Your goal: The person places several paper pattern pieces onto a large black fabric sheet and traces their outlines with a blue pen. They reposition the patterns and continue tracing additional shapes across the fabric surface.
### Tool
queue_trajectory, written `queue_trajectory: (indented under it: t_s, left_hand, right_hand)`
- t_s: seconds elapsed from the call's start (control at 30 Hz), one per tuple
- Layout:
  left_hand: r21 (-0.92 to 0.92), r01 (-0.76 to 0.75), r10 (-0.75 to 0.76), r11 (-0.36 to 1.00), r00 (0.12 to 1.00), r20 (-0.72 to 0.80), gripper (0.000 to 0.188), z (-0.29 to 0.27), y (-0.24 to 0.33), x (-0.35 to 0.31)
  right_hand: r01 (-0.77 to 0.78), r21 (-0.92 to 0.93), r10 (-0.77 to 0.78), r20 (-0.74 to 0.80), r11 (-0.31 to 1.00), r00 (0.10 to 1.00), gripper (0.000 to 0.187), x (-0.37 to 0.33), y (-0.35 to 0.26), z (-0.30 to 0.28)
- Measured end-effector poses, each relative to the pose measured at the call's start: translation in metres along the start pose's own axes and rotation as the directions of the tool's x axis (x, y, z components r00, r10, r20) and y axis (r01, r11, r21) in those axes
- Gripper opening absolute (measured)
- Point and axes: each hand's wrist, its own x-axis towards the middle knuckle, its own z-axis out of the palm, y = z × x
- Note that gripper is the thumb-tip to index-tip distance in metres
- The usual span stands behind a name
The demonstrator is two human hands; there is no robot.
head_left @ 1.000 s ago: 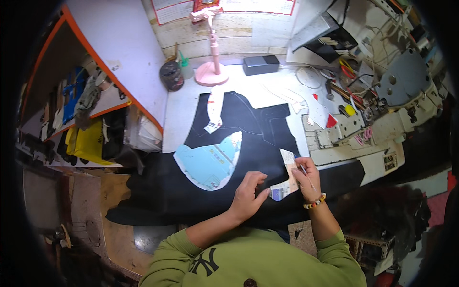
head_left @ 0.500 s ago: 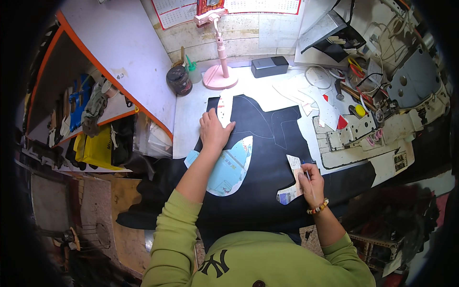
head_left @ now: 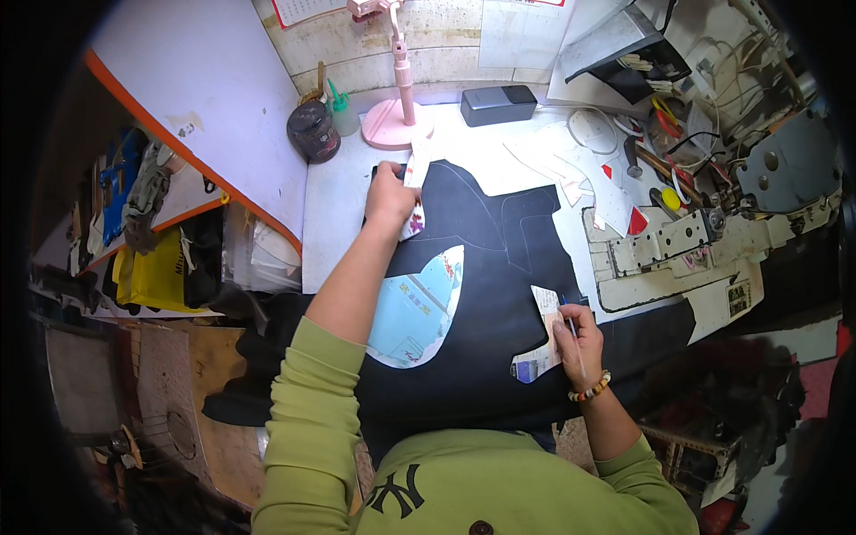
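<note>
Black sheet material (head_left: 481, 312), resembling leather, lies spread before me with thin pale outlines drawn on it. At its far left, my left hand (head_left: 390, 198) is closed, fingers curled and thumb against a narrow white pattern piece (head_left: 413, 221) with coloured prints; its hidden fingertips leave the exact hold unclear. A rounded light-blue pattern piece (head_left: 415, 321) rests on the sheet below that wrist, partly under the forearm. On the right, my right hand (head_left: 581, 343) grips a curved, boot-like printed pattern piece (head_left: 540, 357) along with a thin pen-like stick (head_left: 578, 350).
Behind the sheet stand a pink stand (head_left: 392, 125), a dark jar (head_left: 314, 132), a green-topped bottle (head_left: 341, 111) and a dark box (head_left: 497, 104). Paper pieces (head_left: 611, 201) and a sewing machine (head_left: 664, 245) occupy the right. An orange-edged shelf (head_left: 192, 147) rises at left.
My left hand has gone from lying flat to curled, moving slightly up and left; more of the white pattern piece shows below it. The right hand stays nearly put. The view has shifted slightly.
</note>
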Motion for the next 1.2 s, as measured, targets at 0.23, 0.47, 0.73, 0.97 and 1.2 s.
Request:
queue_trajectory:
  t_s: [0.23,0.47,0.73,0.97,1.2]
  left_hand:
    - [0.32,-0.253,0.345,0.913,0.897,-0.276,0.061,-0.034,-0.003,0.0]
    - [0.35,-0.462,0.422,0.815,0.887,0.187,0.049,-0.074,-0.03,-0.119]
    - [0.459,-0.449,0.347,0.767,0.891,0.292,0.04,-0.069,-0.042,-0.154]
    - [0.32,-0.464,0.353,0.826,0.868,0.349,0.031,-0.05,-0.027,-0.161]
    - [0.059,-0.508,0.381,0.859,0.713,0.588,0.018,-0.021,-0.012,-0.187]
  right_hand:
    - [0.005,-0.029,-0.005,0.008,1.0,1.0,0.023,0.0,0.001,-0.002]
    - [-0.125,0.254,0.133,-0.013,0.959,0.991,0.023,0.003,-0.01,-0.007]
    - [-0.165,0.598,0.236,-0.042,0.784,0.971,0.025,0.011,-0.009,-0.016]
    - [-0.161,0.688,0.243,-0.024,0.708,0.97,0.025,0.012,0.0,-0.022]
    - [-0.202,0.775,0.314,0.004,0.599,0.949,0.024,0.017,0.004,-0.035]
